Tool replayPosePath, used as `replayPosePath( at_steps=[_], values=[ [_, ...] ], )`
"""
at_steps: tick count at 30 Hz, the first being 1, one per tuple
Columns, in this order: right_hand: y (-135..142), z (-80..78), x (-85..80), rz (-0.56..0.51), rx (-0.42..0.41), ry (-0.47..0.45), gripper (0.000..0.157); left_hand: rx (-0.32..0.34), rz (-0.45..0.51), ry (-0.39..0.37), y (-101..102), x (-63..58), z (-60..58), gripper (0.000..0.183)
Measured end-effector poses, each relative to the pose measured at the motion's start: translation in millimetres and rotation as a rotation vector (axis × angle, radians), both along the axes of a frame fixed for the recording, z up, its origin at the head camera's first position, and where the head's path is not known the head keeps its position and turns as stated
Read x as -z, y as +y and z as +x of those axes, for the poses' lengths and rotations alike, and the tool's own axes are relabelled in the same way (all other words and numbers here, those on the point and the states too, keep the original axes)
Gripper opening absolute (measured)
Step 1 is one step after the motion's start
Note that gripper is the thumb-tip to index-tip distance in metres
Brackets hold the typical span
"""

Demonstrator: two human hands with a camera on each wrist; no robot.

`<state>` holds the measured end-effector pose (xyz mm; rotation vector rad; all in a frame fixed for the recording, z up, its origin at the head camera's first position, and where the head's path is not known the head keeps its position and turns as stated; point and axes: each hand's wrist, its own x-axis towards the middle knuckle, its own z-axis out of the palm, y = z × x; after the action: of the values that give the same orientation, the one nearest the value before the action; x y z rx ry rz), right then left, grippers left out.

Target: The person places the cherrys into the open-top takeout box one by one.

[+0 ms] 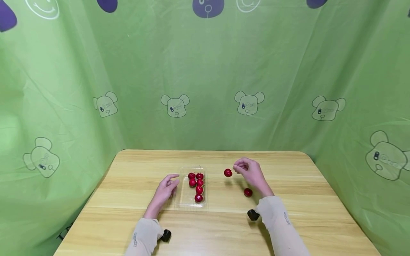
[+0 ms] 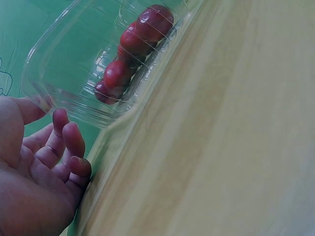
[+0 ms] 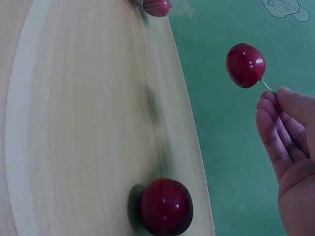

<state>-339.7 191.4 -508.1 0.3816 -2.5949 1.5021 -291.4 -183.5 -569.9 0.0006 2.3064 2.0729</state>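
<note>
My right hand (image 1: 251,173) pinches the thin stem of a dark red cherry (image 3: 245,66) between thumb and fingers. That cherry hangs above the table, to the right of the clear plastic box. Another cherry (image 1: 248,192) lies on the wood below my right wrist. Several cherries (image 1: 199,190) sit in the right half of the clear plastic box (image 1: 185,203); some stems show. At the box's left side is my left hand (image 1: 165,190), its fingers loosely bent. In the left wrist view its fingertips (image 2: 61,116) are at the box's rim; whether they touch it I cannot tell.
The box stands on a light wooden table (image 1: 134,185) with rounded back corners. Green curtains (image 1: 208,131) printed with bear heads enclose the back and sides. A black wrist device (image 1: 253,214) sits at the right sleeve, and another black device (image 1: 166,235) at the left.
</note>
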Motion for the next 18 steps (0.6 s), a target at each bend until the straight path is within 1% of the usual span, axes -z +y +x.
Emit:
replayPosePath(
  at_steps=[8,14,18],
  values=[
    [-6,0.9,-2.9,-0.047,-0.004,-0.005,0.012,-0.011,-0.005,-0.005,1,-1.0,0.0,0.041],
    [-10,1.2,-4.3,-0.061,0.008,-0.021,0.013,-0.004,0.003,-0.009,0,0.4,0.5,0.043],
    [-12,2.3,-5.1,-0.087,0.009,-0.031,0.013,-0.002,-0.008,-0.012,1,1.0,0.5,0.044]
  ],
)
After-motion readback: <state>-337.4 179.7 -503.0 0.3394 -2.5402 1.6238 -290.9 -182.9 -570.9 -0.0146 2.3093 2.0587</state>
